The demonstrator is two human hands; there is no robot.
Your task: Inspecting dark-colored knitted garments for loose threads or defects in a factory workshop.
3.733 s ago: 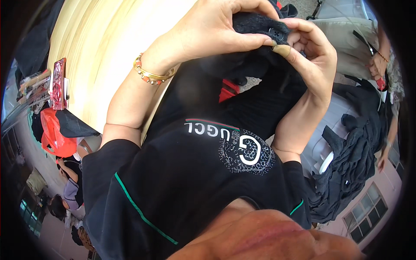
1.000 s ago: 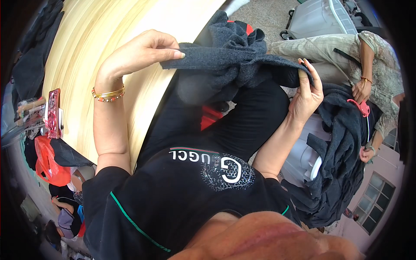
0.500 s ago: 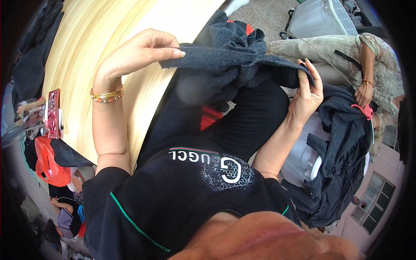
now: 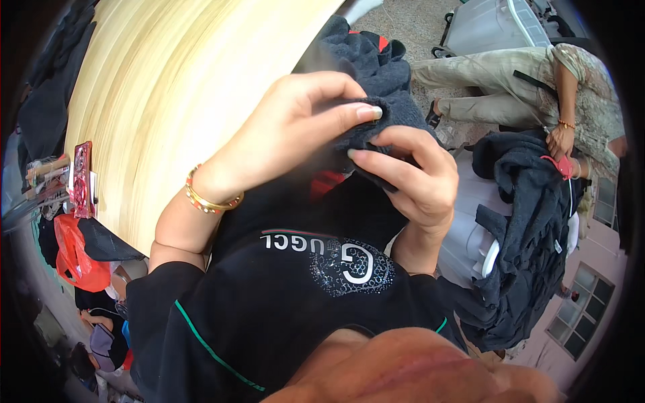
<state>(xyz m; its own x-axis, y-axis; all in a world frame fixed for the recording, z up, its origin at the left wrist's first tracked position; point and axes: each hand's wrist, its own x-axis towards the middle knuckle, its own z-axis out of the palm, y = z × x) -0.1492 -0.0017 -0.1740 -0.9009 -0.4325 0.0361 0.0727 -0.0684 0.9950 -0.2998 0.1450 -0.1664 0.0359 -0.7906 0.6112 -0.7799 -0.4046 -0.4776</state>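
Note:
Dark grey knit fabric (image 4: 403,101) lies bunched over my lap and knees, beside the table's edge. My left hand (image 4: 302,121), with gold bracelets at the wrist, pinches a band of it between thumb and fingers. Close beside it, my right hand (image 4: 420,174) has its fingers closed on the same band, with the fingertips nearly meeting those of the left. The piece between the hands is folded together and partly hidden by the fingers. Part of the fabric near my left hand is blurred.
A pale wooden table (image 4: 154,101) spans the left. At right, more dark fabric (image 4: 524,248) hangs over a light grey bin (image 4: 470,221). A co-worker's hand (image 4: 561,142) there holds a red tool (image 4: 557,166). A red plastic bag (image 4: 77,255) hangs lower left.
My hands have come together from wide apart: the left moved right and down, the right moved left. The band stretched between them is now gathered and folded.

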